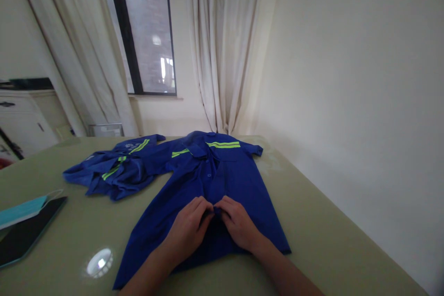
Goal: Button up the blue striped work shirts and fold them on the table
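A dark blue work shirt (253, 189) with yellow-green stripes across the chest lies spread on the table, collar at the far end and hem towards me. My left hand (190, 222) and my right hand (237, 222) meet over its front placket, in the lower half. Both pinch the shirt's front edge between thumb and fingers, the fingertips almost touching. Whether a button sits between them is hidden. Higher up the placket, small buttons (209, 175) show, and the front gapes a little below the collar.
A second blue garment (121, 171) with the same stripes lies crumpled at the left, touching the shirt's sleeve. On the near left, a light blue face mask (24, 210) rests on a dark flat object (31, 233). A wall (364, 101) borders the table (322, 240) on the right.
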The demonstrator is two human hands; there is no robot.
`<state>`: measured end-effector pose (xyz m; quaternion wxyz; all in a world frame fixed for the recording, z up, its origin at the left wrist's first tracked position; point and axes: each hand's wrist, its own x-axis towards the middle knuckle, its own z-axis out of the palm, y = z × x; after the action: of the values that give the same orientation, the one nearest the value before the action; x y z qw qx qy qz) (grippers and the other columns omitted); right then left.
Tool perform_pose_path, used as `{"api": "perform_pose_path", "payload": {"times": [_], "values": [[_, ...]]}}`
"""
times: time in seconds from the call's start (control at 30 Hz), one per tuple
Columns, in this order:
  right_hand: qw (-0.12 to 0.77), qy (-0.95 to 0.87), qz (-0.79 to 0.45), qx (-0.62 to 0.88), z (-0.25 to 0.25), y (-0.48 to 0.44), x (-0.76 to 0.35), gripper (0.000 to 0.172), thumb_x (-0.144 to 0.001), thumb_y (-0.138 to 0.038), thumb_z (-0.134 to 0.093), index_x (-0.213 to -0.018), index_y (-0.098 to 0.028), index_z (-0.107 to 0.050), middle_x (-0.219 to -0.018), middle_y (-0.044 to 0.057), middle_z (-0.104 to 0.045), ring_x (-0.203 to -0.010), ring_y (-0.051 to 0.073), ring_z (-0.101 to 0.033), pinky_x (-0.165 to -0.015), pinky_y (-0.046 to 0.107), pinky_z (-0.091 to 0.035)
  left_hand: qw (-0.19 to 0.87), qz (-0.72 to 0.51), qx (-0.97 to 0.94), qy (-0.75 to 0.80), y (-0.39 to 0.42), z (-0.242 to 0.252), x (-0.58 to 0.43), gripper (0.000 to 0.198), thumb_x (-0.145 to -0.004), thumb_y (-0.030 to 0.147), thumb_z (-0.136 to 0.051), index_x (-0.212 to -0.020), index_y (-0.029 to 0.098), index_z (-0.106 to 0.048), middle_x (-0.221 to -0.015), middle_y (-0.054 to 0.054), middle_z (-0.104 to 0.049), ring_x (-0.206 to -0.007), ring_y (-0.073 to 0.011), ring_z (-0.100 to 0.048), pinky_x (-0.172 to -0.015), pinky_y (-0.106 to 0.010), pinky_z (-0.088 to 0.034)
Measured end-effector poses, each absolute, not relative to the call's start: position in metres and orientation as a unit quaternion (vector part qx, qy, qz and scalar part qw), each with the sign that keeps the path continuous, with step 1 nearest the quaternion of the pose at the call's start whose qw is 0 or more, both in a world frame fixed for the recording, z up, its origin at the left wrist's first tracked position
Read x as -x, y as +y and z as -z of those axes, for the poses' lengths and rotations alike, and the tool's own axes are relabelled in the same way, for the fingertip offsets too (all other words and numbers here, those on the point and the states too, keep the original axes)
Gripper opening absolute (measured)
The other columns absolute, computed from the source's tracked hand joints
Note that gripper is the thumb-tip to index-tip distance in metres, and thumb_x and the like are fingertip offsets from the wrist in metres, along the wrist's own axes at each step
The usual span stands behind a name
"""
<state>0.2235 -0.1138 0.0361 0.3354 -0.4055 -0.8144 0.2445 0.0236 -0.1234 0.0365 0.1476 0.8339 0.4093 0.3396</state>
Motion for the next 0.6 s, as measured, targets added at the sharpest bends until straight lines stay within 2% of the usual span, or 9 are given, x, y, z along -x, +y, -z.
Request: {"api": "perform_pose_path", "payload": {"times": [0.2,0.4,0.6], "values": [[0.313,-0.828,-0.221,0.409,-0.031,-0.1139,-0.2236,0.037,-0.089,-0.001,-0.043,-0.105,-0.022,-0.07,-0.098,0.003,-0.065,-0.094,0.017,-0.062,-0.086,0.027,-0.048,0.135,-0.298,-0.847,0.419,-0.1243,-0.034,-0.0249,0.011,-0.1,0.022,-0.05,-0.099,0.023,-0.06,-0.097,-0.003,-0.066,-0.092,-0.0213,-0.061,-0.085,-0.036,-0.048],[0.245,-0.858,-0.168,0.418,-0.0312,-0.1145,-0.2273,0.04,-0.087,-0.002,-0.042,-0.111,-0.022,-0.067,-0.103,0.004,-0.065,-0.099,0.018,-0.063,-0.089,0.027,-0.047,0.226,-0.32,-0.803,0.45,-0.1209,-0.0322,-0.0272,0.005,-0.093,0.022,-0.059,-0.093,0.023,-0.064,-0.093,-0.001,-0.07,-0.087,-0.019,-0.065,-0.08,-0.03,-0.048],[0.278,-0.839,-0.196,0.426,-0.031,-0.1125,-0.2264,0.04,-0.085,-0.002,-0.042,-0.111,-0.021,-0.066,-0.105,0.005,-0.066,-0.101,0.019,-0.063,-0.091,0.028,-0.047,0.247,-0.343,-0.776,0.469,-0.1177,-0.0327,-0.0269,0.009,-0.092,0.029,-0.063,-0.088,0.023,-0.067,-0.085,0.0,-0.072,-0.079,-0.0182,-0.065,-0.073,-0.029,-0.047]]}}
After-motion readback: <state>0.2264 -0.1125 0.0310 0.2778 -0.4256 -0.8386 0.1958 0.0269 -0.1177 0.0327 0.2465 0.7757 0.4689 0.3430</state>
